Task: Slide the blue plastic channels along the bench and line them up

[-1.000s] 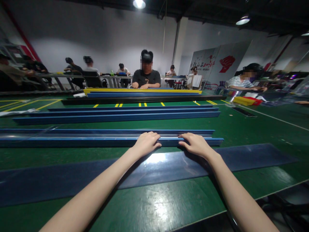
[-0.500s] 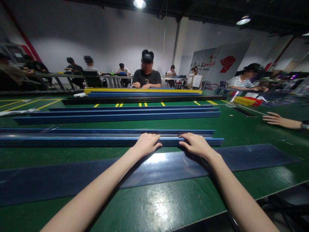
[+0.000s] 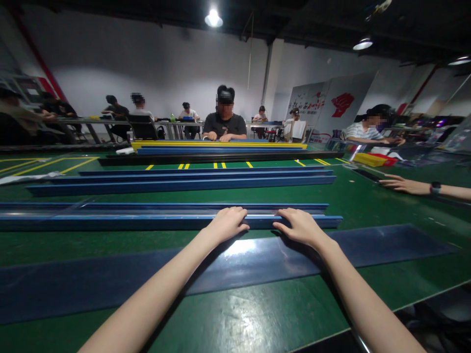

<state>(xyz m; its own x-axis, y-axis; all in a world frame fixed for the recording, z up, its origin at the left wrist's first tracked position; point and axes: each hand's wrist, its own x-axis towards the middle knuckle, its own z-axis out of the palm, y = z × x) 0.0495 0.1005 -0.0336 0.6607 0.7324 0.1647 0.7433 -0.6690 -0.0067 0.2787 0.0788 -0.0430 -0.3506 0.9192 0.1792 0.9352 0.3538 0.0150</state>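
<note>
My left hand and my right hand both rest on the near edge of a long blue channel strip lying across the green table. The fingers of each hand curl over the strip's top and the thumbs sit against its front face, so both hands grip it. A flat dark blue sheet lies on the table just under my wrists, nearer to me than the strip.
More long blue strips lie farther back, and a yellow and blue stack beyond them. A co-worker's hand with a wristwatch rests on the table at right. Several people sit at tables behind. A yellow and red tray stands far right.
The co-worker's hand came in from the right and reached farther onto the table. The view tilted down slightly. My hands stayed on the strip.
</note>
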